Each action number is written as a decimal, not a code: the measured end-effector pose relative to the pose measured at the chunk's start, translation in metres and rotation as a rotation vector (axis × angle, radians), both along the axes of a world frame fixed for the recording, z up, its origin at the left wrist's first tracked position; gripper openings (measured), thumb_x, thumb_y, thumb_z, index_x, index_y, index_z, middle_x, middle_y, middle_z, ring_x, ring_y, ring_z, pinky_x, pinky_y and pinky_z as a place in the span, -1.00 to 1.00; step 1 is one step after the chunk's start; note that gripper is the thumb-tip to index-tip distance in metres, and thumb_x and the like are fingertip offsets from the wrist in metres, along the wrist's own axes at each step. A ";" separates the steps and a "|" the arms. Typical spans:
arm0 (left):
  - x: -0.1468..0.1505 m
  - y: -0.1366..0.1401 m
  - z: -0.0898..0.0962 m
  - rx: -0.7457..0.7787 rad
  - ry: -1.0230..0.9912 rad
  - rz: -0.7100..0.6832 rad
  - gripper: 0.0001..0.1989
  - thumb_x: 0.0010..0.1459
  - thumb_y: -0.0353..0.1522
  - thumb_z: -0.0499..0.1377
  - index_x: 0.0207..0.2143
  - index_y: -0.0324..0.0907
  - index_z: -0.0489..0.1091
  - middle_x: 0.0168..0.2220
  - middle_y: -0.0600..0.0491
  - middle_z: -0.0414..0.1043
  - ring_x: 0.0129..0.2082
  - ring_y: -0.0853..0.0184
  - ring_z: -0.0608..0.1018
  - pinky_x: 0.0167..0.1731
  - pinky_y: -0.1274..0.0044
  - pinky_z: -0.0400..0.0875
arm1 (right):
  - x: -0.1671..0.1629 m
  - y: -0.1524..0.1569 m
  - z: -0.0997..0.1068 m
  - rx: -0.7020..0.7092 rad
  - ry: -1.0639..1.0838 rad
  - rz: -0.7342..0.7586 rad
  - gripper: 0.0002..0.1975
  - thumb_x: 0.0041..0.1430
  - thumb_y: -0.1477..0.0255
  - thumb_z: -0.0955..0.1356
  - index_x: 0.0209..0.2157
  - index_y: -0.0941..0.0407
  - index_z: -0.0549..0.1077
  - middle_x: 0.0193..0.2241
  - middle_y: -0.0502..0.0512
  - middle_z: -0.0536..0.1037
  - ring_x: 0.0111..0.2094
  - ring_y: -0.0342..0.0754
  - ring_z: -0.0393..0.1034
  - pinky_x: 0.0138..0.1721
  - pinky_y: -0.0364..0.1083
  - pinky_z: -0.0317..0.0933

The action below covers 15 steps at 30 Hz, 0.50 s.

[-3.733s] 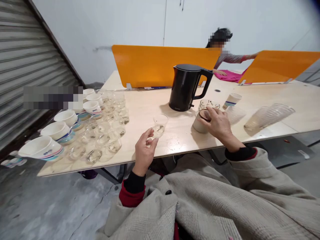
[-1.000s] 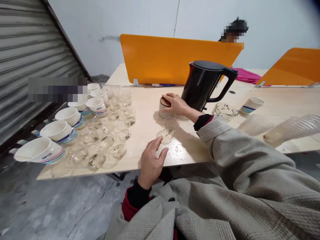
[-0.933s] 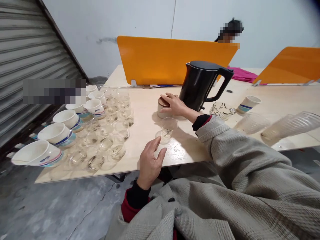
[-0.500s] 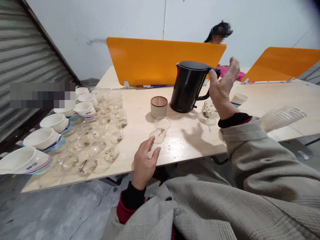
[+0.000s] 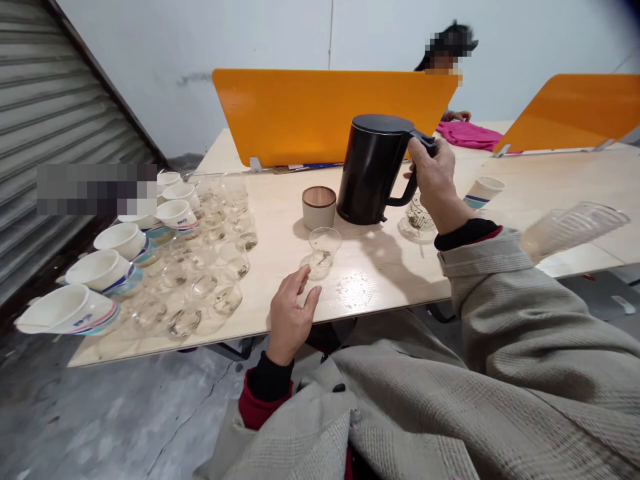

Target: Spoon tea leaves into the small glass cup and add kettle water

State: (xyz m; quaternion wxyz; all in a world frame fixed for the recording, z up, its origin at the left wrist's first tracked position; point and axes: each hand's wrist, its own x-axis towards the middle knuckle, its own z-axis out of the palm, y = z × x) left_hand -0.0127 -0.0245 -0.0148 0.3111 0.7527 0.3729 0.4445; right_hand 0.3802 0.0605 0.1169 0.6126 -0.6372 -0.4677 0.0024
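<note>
My right hand is closed around the handle of a black electric kettle, its lid shut. Whether the kettle's base is fully on the table I cannot tell. Low by the table's front edge, my left hand is open, thumb apart from the fingers, fingertips beside a clear plastic cup with dark bits in it. Behind that cup stands a pale canister with a wood-coloured inside. Partly hidden behind my right hand is a glass cup on a clear saucer, with dark leaves inside.
At left, several clear cups with dark bits stand beside a row of white paper cups. To the right lie a paper cup and a stack of clear cups. Orange dividers line the back; a person sits beyond.
My right hand has gone from spread fingers beside the kettle's handle to a grip around it. My left hand has hardly moved. The view has shifted slightly.
</note>
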 end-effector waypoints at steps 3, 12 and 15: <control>0.000 0.000 0.000 -0.005 -0.016 -0.008 -0.60 0.37 -0.24 0.24 0.21 -0.11 0.46 0.10 -0.10 0.61 -0.01 0.19 0.66 0.00 0.33 0.59 | -0.027 -0.013 0.007 0.002 0.226 0.021 -0.53 0.26 -0.11 0.43 -0.37 -0.05 0.28 -0.60 -0.18 0.35 -0.47 -0.14 0.15 -0.40 -0.08 0.11; 0.002 0.000 -0.001 0.019 -0.016 0.006 -0.59 0.34 -0.26 0.25 0.20 -0.12 0.47 0.08 -0.12 0.63 -0.02 0.18 0.67 -0.02 0.33 0.60 | -0.062 -0.075 0.004 0.246 0.247 -0.010 -0.73 0.18 0.22 0.45 -0.44 -0.02 0.31 -0.70 -0.23 0.24 -0.70 -0.17 0.09 -0.64 -0.05 -0.03; 0.003 0.001 -0.001 0.019 -0.023 0.014 -0.60 0.33 -0.26 0.25 0.19 -0.12 0.48 0.06 -0.11 0.64 -0.03 0.18 0.66 -0.02 0.33 0.60 | -0.069 -0.102 0.005 0.296 0.247 -0.006 -0.76 0.08 0.25 0.46 -0.45 0.00 0.34 -0.70 -0.22 0.23 -0.71 -0.18 0.08 -0.67 -0.06 -0.05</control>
